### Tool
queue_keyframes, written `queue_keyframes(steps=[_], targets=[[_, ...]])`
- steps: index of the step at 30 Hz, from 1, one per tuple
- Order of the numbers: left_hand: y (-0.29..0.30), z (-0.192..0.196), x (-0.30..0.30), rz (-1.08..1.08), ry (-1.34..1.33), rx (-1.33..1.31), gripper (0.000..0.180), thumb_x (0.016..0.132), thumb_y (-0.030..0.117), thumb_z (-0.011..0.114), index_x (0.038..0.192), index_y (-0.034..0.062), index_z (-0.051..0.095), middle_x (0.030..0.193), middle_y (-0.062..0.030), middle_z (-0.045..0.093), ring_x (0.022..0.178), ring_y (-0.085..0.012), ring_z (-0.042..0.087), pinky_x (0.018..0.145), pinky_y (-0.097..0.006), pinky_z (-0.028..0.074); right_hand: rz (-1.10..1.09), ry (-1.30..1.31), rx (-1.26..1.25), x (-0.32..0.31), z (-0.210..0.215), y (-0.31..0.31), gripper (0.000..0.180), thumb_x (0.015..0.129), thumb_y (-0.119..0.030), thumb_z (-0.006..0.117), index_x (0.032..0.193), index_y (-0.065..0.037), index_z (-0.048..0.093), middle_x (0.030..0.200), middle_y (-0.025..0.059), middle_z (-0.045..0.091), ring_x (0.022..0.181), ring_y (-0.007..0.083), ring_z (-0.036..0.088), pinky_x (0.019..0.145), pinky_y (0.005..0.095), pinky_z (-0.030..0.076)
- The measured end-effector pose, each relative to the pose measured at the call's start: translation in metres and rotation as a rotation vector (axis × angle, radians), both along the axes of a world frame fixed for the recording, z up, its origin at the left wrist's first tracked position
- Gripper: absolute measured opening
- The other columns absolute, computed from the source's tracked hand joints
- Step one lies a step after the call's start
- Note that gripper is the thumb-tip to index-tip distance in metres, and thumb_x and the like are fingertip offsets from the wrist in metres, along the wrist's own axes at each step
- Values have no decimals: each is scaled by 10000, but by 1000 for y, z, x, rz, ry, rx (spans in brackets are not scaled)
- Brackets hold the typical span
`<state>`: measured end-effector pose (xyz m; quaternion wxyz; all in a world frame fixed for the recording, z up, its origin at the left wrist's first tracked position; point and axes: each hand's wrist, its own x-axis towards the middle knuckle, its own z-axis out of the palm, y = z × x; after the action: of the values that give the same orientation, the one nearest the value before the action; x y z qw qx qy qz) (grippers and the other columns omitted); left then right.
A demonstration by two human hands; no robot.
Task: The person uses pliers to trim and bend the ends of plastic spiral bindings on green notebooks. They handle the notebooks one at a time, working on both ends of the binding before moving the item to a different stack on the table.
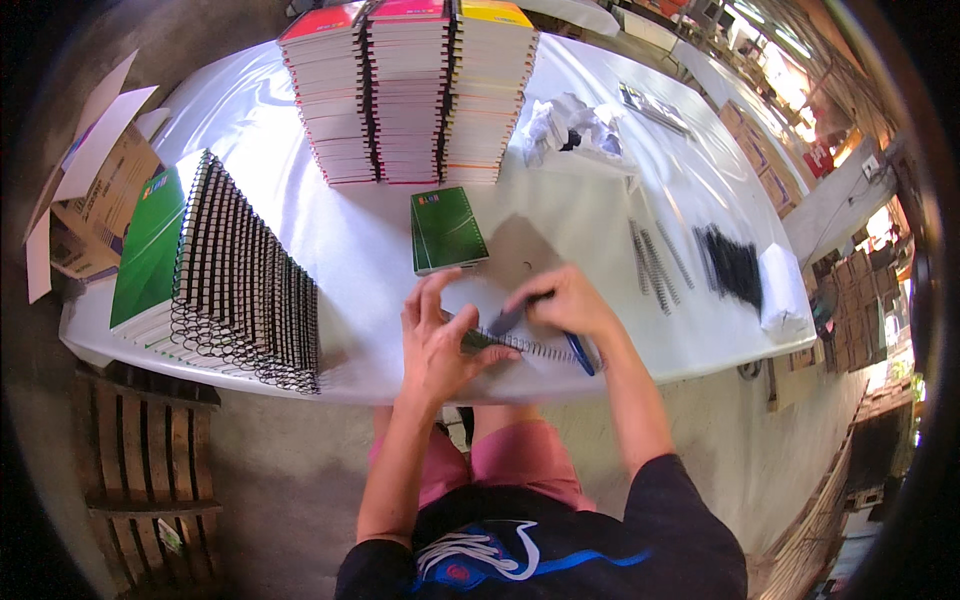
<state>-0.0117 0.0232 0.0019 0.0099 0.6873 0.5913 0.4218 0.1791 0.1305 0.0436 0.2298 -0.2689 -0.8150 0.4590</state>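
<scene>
Close to the table's near edge, my left hand [440, 340] pinches a small green notebook [480, 341] between thumb and fingers. A dark spiral coil [540, 349] runs from the notebook's edge out to the right. My right hand [572, 303] is closed round a dark tool [508, 320], smeared by motion, whose kind I cannot tell; it is over the coil. Beneath that hand a blue-handled object [580, 354] reaches the table, partly hidden. Just beyond my left fingers lies a small pile of green notebooks [447, 230] with punched holes along the top edge.
Tall stacks of red, pink and yellow spiral notebooks [407, 100] stand at the back. Coil-bound green notebooks [245, 275] are stacked at left, beside an open cardboard box [105, 195]. Loose coils [655, 265], a black coil bundle [730, 265] and crumpled plastic [575, 130] lie at right.
</scene>
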Motion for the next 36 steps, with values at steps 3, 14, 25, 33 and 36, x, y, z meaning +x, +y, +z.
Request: queue_keyframes(steps=[3, 14, 25, 33, 36], targets=[[5, 2, -2, 34, -140, 55, 563, 436, 448, 865, 710, 64, 559, 1348, -159, 356, 1163, -361, 369, 925, -449, 367, -77, 252, -208, 1, -10, 1, 314, 607, 34, 595, 870, -66, 734, 789, 98, 705, 711, 124, 630, 710, 248, 488], [13, -27, -7, 90, -346, 86, 792, 370, 431, 906, 879, 63, 424, 1082, -145, 357, 1046, -291, 388, 756, -383, 426, -254, -113, -43, -26, -15, 5, 215, 685, 38, 630, 879, 3, 716, 811, 105, 709, 779, 145, 664, 741, 268, 506], [22, -36, -10, 23, -496, 11, 1021, 357, 443, 918, 1016, 38, 251, 1099, -127, 343, 1042, -246, 406, 887, -348, 385, -107, 24, -180, -49, -3, 3, 293, 661, 28, 594, 916, -36, 724, 773, 72, 698, 667, 97, 580, 646, 243, 465], [22, -35, -13, -85, -484, 3, 897, 503, 385, 904, 1006, 27, 254, 1073, -156, 317, 1068, -286, 384, 901, -375, 370, -118, -55, -27, -54, 8, -1, 302, 658, 42, 599, 924, -42, 714, 816, 93, 703, 749, 123, 616, 723, 261, 475], [28, -60, -16, -111, -688, 31, 664, 694, 311, 825, 1024, 13, 331, 977, -100, 400, 926, -199, 445, 775, -298, 401, -347, -1, 138, -20, -11, 21, 263, 713, -70, 640, 969, -64, 698, 894, 118, 683, 779, 198, 630, 734, 296, 485]])
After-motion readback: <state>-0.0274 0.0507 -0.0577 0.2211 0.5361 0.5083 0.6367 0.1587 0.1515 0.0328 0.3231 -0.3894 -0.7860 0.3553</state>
